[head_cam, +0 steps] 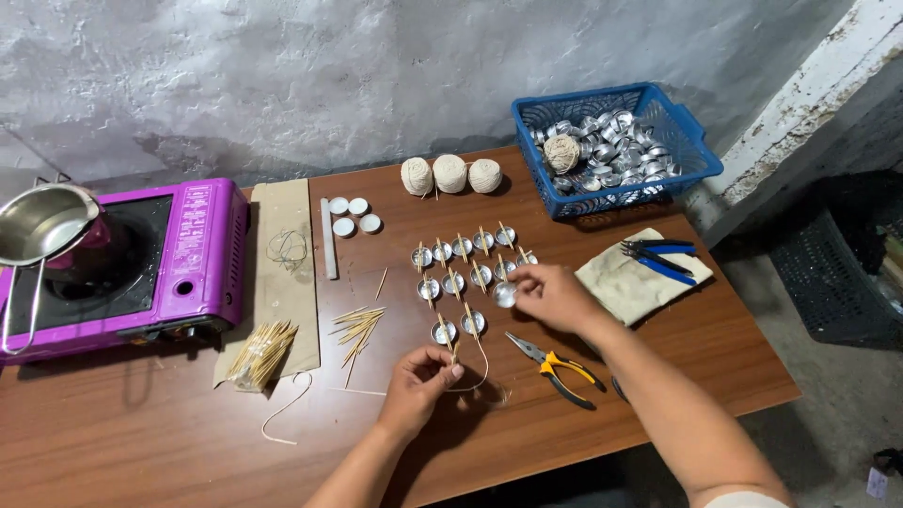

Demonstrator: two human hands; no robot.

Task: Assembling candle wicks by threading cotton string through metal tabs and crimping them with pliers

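My right hand holds a small metal candle cup just right of the rows of metal cups, each with a wooden stick laid across it. My left hand pinches a wooden stick with a length of wick string hanging from it, just below the lowest pair of cups. Loose wooden sticks lie to the left of my left hand. Yellow-handled pliers rest on the table between my two forearms.
A blue basket of metal cups and a string ball stands at the back right. Three string balls, white wax discs, a cloth with blue-handled pliers, a purple stove with a steel pot, and a bundle of sticks surround the work.
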